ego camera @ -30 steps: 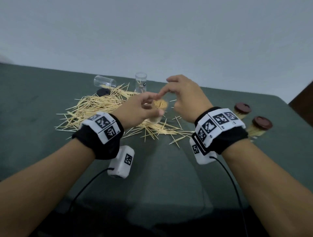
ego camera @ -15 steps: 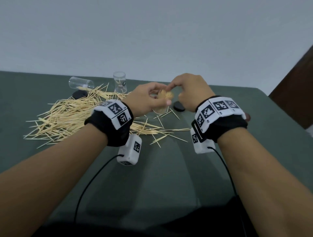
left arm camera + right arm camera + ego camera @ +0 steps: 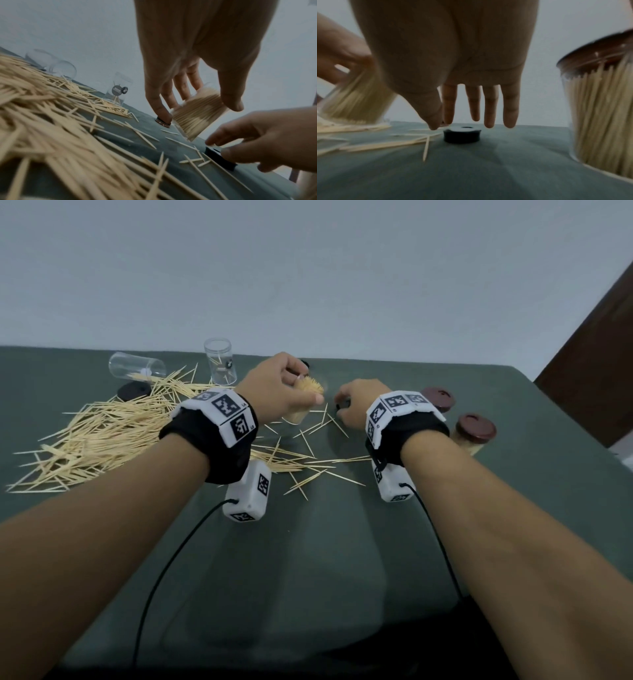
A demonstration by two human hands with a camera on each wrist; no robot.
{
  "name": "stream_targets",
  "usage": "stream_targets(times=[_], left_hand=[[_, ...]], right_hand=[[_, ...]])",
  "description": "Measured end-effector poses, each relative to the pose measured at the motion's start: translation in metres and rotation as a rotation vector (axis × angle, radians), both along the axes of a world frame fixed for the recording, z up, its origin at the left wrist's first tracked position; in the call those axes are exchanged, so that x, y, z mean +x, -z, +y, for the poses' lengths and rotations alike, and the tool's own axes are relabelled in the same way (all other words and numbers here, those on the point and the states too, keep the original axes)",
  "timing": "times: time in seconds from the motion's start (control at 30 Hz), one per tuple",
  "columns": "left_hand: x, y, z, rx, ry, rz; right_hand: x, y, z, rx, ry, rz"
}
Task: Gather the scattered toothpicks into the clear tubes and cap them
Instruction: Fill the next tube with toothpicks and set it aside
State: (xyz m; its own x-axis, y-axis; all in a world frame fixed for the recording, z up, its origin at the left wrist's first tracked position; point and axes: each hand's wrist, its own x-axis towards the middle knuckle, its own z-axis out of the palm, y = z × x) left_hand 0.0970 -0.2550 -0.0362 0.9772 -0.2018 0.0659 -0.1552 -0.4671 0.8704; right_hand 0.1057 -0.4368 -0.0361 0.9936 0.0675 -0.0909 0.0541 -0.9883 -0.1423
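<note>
My left hand (image 3: 301, 393) grips a clear tube packed with toothpicks (image 3: 303, 405), tilted, its base near the table; the tube (image 3: 197, 113) sits between thumb and fingers. My right hand (image 3: 344, 409) reaches down over a black cap (image 3: 462, 135) lying on the green table (image 3: 308, 559). Its fingers (image 3: 488, 108) point down just above the cap, the thumb beside the cap's left edge, without a closed grip. A large heap of loose toothpicks (image 3: 102, 433) lies to the left, with strays (image 3: 308, 460) between my wrists.
An empty tube lies on its side (image 3: 137, 366) and another stands upright (image 3: 221, 361) at the back left, with a dark cap (image 3: 133, 390) nearby. Two filled, brown-capped tubes (image 3: 438, 398) (image 3: 474, 433) stand at the right. Another cap (image 3: 163, 121) lies behind my left fingers.
My right hand has left the tube's mouth and dropped to the right onto the black cap on the table. My left hand has lowered and tilted the filled tube.
</note>
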Motion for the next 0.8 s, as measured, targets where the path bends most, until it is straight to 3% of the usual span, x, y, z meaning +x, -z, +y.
stream_targets(times=[0.4,0.57,0.8], left_hand=[[-0.005,-0.003,0.011,0.103,0.004,-0.024],[-0.014,-0.004,0.027,0.088,-0.031,-0.027],[-0.031,-0.008,0.047,0.081,-0.039,-0.044]], right_hand=[[0.002,0.009,-0.004,0.107,0.017,-0.057],[-0.009,-0.012,0.000,0.451,0.032,-0.155],[-0.030,-0.033,0.030,0.793,-0.134,-0.066]])
